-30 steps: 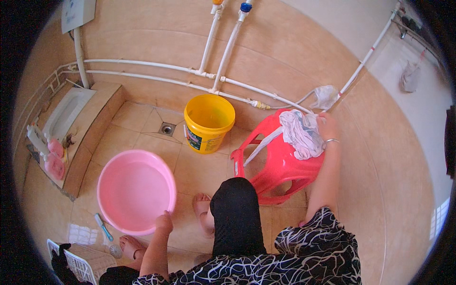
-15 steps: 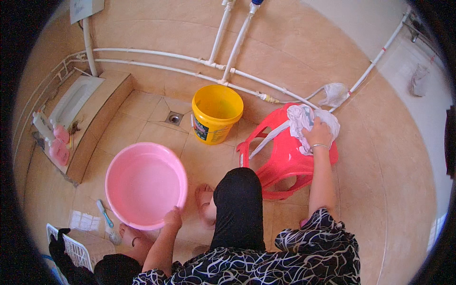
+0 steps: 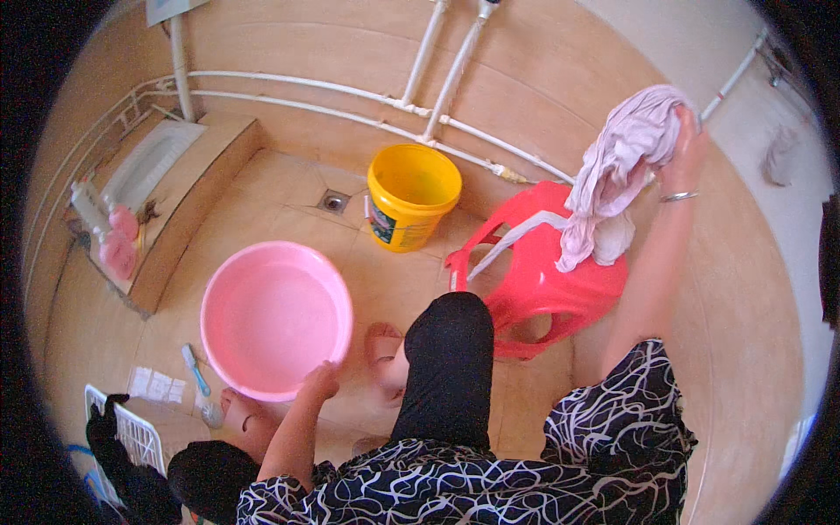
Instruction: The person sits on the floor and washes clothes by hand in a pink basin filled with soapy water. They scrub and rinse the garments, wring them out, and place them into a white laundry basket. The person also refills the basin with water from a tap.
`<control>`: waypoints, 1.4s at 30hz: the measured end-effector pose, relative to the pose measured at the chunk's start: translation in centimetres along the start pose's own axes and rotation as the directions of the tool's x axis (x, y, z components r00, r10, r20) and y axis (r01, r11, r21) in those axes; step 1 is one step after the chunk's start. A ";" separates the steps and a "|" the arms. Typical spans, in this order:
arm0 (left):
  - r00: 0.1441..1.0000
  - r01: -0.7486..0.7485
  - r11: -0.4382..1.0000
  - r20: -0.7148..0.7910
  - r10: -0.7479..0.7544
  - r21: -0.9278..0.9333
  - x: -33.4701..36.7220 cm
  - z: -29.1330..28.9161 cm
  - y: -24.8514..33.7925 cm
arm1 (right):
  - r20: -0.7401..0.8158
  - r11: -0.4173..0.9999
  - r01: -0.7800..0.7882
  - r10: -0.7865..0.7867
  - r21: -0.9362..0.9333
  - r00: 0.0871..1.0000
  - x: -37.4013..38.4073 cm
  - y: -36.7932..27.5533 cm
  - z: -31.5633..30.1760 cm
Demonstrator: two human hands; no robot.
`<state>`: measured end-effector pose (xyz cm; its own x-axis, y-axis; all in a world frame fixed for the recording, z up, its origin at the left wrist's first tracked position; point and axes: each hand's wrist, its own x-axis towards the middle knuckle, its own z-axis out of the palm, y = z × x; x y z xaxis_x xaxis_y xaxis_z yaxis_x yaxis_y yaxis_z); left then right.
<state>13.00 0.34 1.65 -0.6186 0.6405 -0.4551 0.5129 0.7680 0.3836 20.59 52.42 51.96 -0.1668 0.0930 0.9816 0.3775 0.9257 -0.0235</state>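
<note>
My left hand (image 3: 321, 381) is closed on the near right rim of a round pink basin (image 3: 210, 325), which stands on the floor between my feet and the far wall. Whether water lies in the basin I cannot tell. My right hand (image 3: 685, 156) is raised above a red plastic stool (image 3: 525, 284) and grips a crumpled pale pink cloth garment (image 3: 632, 140). The garment hangs down in folds, its lower end still over the stool seat. A long white strip of cloth (image 3: 516, 234) trails across the stool's left side.
A yellow bucket (image 3: 398, 199) stands beyond the basin, near a floor drain (image 3: 333, 201). White pipes (image 3: 306, 83) run along the wall. A squat toilet (image 3: 153, 157) with pink bottles (image 3: 117, 254) lies left. A blue-handled brush (image 3: 196, 372) and white basket (image 3: 140, 433) sit near left.
My right hand has lifted the pink garment off the stool, up and to the right. My left hand stays at the basin's rim. The whole view has shifted slightly.
</note>
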 end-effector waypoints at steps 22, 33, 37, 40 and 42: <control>0.807 0.083 -0.172 0.168 -0.567 -0.982 1.0 -1.1 -7.4 | 0.923 0.079 -0.943 -0.246 0.325 0.297 -24.2 -45.0 8.4; 0.693 -0.097 -0.552 0.341 -0.635 -0.828 2.1 -2.0 -9.9 | 0.974 0.646 -0.743 -0.223 0.175 0.035 -54.4 -44.7 18.5; 0.661 -0.081 -0.619 0.423 -0.620 -0.781 2.4 -0.4 -11.1 | 0.932 0.906 -0.423 -0.162 0.010 -0.324 -56.7 -46.9 14.4; 0.655 -0.073 -0.617 0.429 -0.623 -0.784 3.0 0.3 -11.3 | 0.756 0.958 -0.229 -0.277 0.171 -0.593 -56.6 -47.3 12.8; 0.649 -0.062 -0.614 0.436 -0.623 -0.787 3.6 1.1 -11.4 | 0.763 0.961 -0.141 -0.275 0.238 -0.585 -57.5 -46.2 13.6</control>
<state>5.56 -6.14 -5.26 -0.4621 -0.0612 -0.8847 -0.7449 -0.5146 0.4247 0.30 9.26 -5.98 -0.7009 -0.0292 -0.7126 0.1697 0.9637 -0.2063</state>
